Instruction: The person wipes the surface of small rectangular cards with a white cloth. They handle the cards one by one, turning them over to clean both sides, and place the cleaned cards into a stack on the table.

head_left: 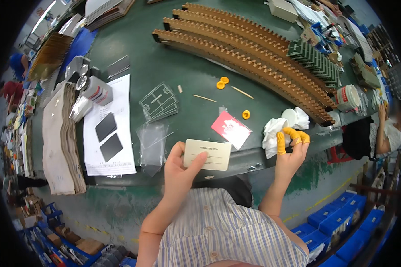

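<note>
In my left hand (179, 171) is a cream rectangular card (217, 156) with dark printing, gripped by its left side with the thumb across its face. My right hand (292, 153) wears yellow finger cots on several fingers. Its fingers curl over a crumpled white cloth (270, 141), with white showing between thumb and forefinger. A round white lid or pad (289, 116) lies on the cloth's far side. Between the hands and farther off, a red and white card (231, 129) lies on the table next to a loose yellow finger cot (246, 115).
Long brown slotted racks (249, 62) cross the far table, with green plates (314, 62) standing in the right end. Leftward lie clear bags (151, 144), thin framed plates (160, 103), a paper sheet (91, 155) and a white bottle (98, 91). A white tub (347, 99) stands right.
</note>
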### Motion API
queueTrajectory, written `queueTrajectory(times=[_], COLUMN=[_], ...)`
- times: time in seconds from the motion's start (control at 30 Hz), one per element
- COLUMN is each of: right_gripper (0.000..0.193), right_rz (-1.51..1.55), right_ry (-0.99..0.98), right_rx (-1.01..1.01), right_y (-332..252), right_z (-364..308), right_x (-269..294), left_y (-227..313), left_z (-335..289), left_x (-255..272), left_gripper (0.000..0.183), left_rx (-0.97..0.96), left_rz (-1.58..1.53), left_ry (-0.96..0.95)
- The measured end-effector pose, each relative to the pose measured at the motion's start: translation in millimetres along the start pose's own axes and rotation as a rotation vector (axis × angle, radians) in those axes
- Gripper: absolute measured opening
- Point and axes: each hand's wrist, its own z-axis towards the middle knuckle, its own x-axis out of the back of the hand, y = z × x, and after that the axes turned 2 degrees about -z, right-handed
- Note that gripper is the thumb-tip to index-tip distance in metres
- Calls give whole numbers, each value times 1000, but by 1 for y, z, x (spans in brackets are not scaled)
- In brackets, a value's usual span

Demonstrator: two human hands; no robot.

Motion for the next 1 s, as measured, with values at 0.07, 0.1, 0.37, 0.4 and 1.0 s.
queueTrajectory(times=[0.07,0.1,0.37,0.4,1.0], right_gripper=[38,38,18,17,40], right_rz=[-126,-162,631,872,1834], right_ry=[39,39,-92,-87,-485], right_rx=[94,111,-249,-333,-238], right_y=[4,4,17,25,-21], right_z=[5,6,3,0,-1], right_x=[-11,-15,-18,-17,24], left_y=[1,1,11,10,16], left_z=[-3,-5,-18,-19,-19], left_x=[1,3,12,14,20], left_gripper=[16,16,19,19,16], left_rx=[-33,-62,-108,-117,-127], left_rz=[42,88,129,122,39], left_ry=[1,3,36,44,-49])
